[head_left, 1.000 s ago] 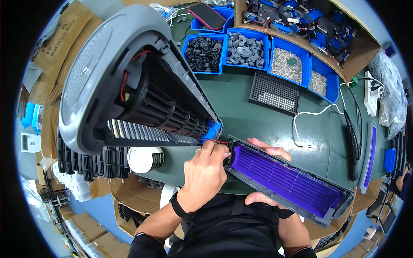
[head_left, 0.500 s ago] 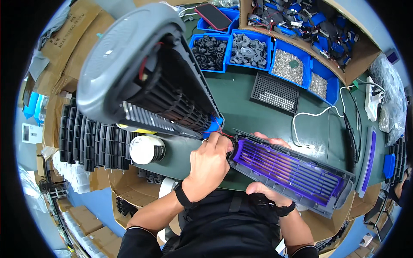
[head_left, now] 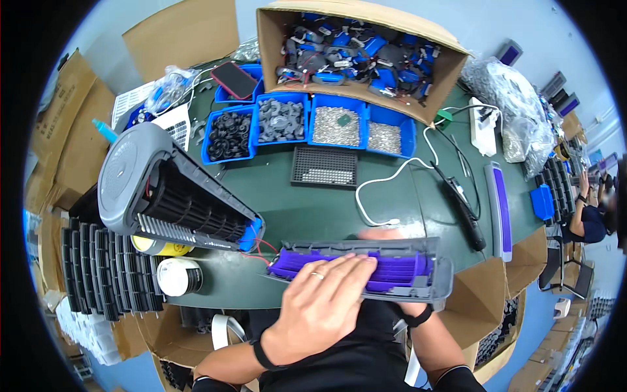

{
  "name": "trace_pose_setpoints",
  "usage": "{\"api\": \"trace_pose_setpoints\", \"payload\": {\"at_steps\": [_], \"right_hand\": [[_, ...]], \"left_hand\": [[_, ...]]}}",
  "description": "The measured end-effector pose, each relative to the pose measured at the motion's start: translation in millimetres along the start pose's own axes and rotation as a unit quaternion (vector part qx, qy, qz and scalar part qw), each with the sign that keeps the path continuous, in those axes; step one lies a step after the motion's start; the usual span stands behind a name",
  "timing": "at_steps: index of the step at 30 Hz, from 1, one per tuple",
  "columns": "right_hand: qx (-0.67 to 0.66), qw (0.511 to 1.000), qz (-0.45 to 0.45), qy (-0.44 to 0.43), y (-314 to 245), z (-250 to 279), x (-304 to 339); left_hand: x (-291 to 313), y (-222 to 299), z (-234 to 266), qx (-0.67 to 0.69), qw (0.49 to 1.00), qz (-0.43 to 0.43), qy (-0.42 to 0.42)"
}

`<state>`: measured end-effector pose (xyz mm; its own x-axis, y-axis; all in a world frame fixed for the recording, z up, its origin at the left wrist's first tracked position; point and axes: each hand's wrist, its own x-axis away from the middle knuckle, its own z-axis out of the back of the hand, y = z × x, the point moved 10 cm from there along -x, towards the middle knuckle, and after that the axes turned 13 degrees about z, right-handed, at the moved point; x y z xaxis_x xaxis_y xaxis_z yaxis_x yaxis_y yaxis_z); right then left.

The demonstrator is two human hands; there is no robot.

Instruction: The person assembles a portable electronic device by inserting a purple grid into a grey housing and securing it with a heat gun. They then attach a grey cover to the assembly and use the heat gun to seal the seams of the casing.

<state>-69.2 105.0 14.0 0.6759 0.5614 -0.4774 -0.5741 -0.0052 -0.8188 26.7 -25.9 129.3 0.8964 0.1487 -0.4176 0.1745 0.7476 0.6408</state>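
In front of my body lies a long grey panel (head_left: 437, 282) with a purple slatted grille (head_left: 392, 268), its slats facing up. My left hand (head_left: 323, 307) rests flat on the grille with its fingers stretched out. From beneath, my right hand (head_left: 411, 308) holds the panel near its right end; its fingers beyond the far edge are blurred and the palm is hidden. Left of the panel, a grey fan housing (head_left: 121, 183) lies on its side, with a black ribbed blower wheel (head_left: 196, 202) inside. Red wires (head_left: 261, 248) run between the housing's blue end piece (head_left: 250, 235) and the panel.
Blue bins (head_left: 228, 157) of small parts line the back below a cardboard box (head_left: 268, 39). Nearer stand a black perforated tray (head_left: 324, 179), a white cable (head_left: 375, 183), a black pen-shaped tool (head_left: 460, 209) and a purple-grey strip (head_left: 499, 209). A white jar (head_left: 175, 277) stands beside black ribbed cylinders (head_left: 108, 268).
My left hand has left the wires at the panel's left end and lies flat on the grille. The panel has turned more level. The view has shifted, showing more of the table's back.
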Motion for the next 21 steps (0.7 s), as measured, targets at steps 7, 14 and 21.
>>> {"api": "trace_pose_setpoints", "payload": {"at_steps": [7,14,21], "right_hand": [[0.350,0.927,0.054,-0.122,29,25,-49],[0.243,0.960,-0.082,-0.113,35,62,-50],[0.267,0.920,-0.041,-0.286,52,37,-54]], "left_hand": [[-13,3,-29,0.048,0.965,-0.009,-0.258],[-22,-37,-87,-0.008,0.942,0.047,-0.332],[-27,-43,-95,-0.042,0.949,0.050,-0.308]]}}
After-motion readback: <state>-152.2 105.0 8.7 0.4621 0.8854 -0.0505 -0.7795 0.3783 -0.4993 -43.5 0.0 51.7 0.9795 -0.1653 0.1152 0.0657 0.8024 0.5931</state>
